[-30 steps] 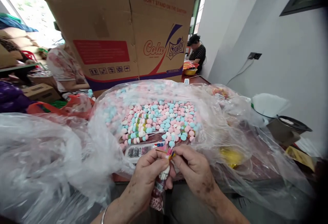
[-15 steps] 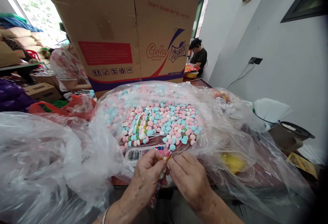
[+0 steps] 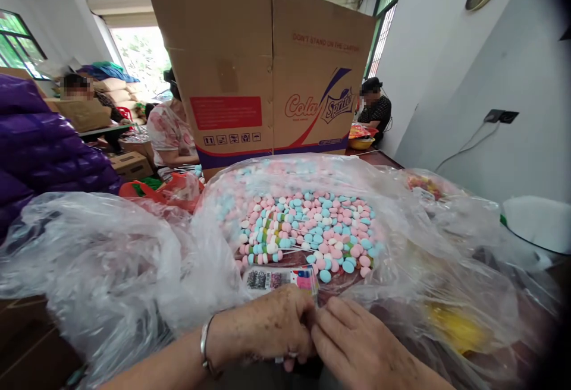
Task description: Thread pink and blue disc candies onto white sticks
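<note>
My left hand (image 3: 272,324) and my right hand (image 3: 357,345) meet at the bottom middle, fingertips pinched together on a small candy packet that is almost hidden between them. A silver bracelet (image 3: 204,345) circles my left wrist. Just beyond my fingers lies a flat printed packet (image 3: 281,278) with barcodes and a pink end. Behind it an open clear plastic bag (image 3: 401,223) holds a heap of pink, blue and white round candies (image 3: 312,229), with several candy skewers (image 3: 263,241) at its near left.
A big Cola/Sprite carton (image 3: 267,69) stands behind the candy bag. Crumpled clear plastic (image 3: 102,259) fills the left, purple bags (image 3: 40,146) lie beyond it. A yellow thing (image 3: 455,324) shows through plastic at right. Other people (image 3: 169,128) sit working behind; one (image 3: 375,107) at far right.
My head has lifted and turned left, showing more of the room. My hands have dropped lower in view and closed tighter together, hiding the small packet that stuck up between them.
</note>
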`<state>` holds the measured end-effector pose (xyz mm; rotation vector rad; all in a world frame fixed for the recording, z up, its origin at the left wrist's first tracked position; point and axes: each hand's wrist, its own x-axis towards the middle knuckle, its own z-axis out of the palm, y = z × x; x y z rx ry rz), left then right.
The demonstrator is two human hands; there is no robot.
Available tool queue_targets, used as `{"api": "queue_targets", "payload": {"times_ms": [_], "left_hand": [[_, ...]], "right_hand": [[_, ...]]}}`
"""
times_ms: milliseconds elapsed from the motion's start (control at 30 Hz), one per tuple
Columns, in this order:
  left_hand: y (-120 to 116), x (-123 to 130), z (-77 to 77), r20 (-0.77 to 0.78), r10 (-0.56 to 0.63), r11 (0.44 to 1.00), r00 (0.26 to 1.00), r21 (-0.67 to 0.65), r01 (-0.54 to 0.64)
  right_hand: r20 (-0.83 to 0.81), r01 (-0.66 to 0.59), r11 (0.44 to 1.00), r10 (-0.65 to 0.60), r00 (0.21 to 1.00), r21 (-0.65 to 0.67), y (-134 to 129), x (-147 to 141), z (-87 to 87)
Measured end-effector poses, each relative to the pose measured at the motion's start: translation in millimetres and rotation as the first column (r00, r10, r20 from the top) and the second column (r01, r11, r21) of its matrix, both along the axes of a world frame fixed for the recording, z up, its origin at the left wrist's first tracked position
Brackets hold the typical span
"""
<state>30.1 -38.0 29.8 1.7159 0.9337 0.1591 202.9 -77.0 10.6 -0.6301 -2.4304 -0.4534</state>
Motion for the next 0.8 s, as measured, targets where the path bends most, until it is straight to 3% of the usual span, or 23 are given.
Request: {"api": "queue_targets", "payload": {"times_ms": [33,67,100,167,267,300,333,367,400,467,500,533,600,633,667,733,800], "left_hand": [[-2,2,-3.9,-0.003,0.046,0.98,0.999,0.195,-0.045],[-3,5,-8.3,0.003,0.095,0.914,0.996,0.396,-0.088],[-4,8,-12.9,0.014,0.146,0.81,0.989,0.573,-0.128],[-5,14,-21.1,0.039,0.239,0.586,0.97,0.791,-0.176],[-10,19,-28.9,0.218,0.259,0.287,0.941,0.913,-0.29],[-13,20,-30.9,0.302,0.222,0.221,0.927,0.91,-0.35],[-16,21,-33.0,0.381,0.173,0.204,0.908,0.888,-0.412],[-20,21,-34.9,0.451,0.147,0.263,0.881,0.84,-0.474],[-23,21,-36.2,0.512,0.167,0.396,0.843,0.748,-0.533],[-24,18,-34.9,0.598,0.337,0.703,0.728,0.355,-0.617],[-22,15,-31.1,0.607,0.45,0.78,0.655,0.09,-0.619],[-18,11,-24.9,0.606,0.546,0.793,0.579,-0.152,-0.59],[-11,-1,-7.3,0.684,0.602,0.781,0.412,-0.398,-0.48],[-8,-8,2.5,0.742,0.564,0.807,0.363,-0.402,-0.433],[-6,-16,11.6,0.783,0.494,0.851,0.378,-0.346,-0.395],[-8,-30,24.0,0.776,0.341,0.912,0.531,-0.137,-0.386],[-13,-39,25.9,0.628,0.34,0.905,0.7,-0.016,-0.425]], "right_hand": [[-0.036,0.054,0.998,-0.054,0.998,0.024,1,-3,-3.8],[-0.075,0.115,0.992,-0.111,0.991,0.044,4,-5,-7.5],[-0.121,0.174,0.983,-0.166,0.979,0.056,8,-7,-11.0],[-0.236,0.295,0.955,-0.289,0.928,-0.008,19,-9,-16.1],[-0.441,0.323,0.92,-0.391,0.808,-0.223,36,-9,-15.6],[-0.511,0.29,0.901,-0.424,0.748,-0.323,40,-9,-13.1],[-0.575,0.243,0.873,-0.466,0.673,-0.423,42,-9,-9.7],[-0.618,0.187,0.838,-0.511,0.597,-0.512,42,-10,-6.0],[-0.638,0.13,0.806,-0.546,0.543,-0.578,39,-13,-2.3],[-0.652,0.04,0.79,-0.533,0.539,-0.612,30,-21,3.2],[-0.654,0.004,0.809,-0.478,0.587,-0.588,24,-25,4.4],[-0.651,-0.03,0.833,-0.409,0.64,-0.553,19,-30,4.5],[-0.635,-0.084,0.843,-0.332,0.697,-0.532,13,-37,2.3],[-0.633,-0.092,0.823,-0.354,0.689,-0.56,13,-38,0.5],[-0.629,-0.085,0.792,-0.409,0.661,-0.604,14,-38,-1.3],[-0.622,-0.061,0.737,-0.519,0.586,-0.673,18,-37,-4.3],[-0.65,-0.089,0.737,-0.524,0.551,-0.67,20,-38,-7.2]]}}
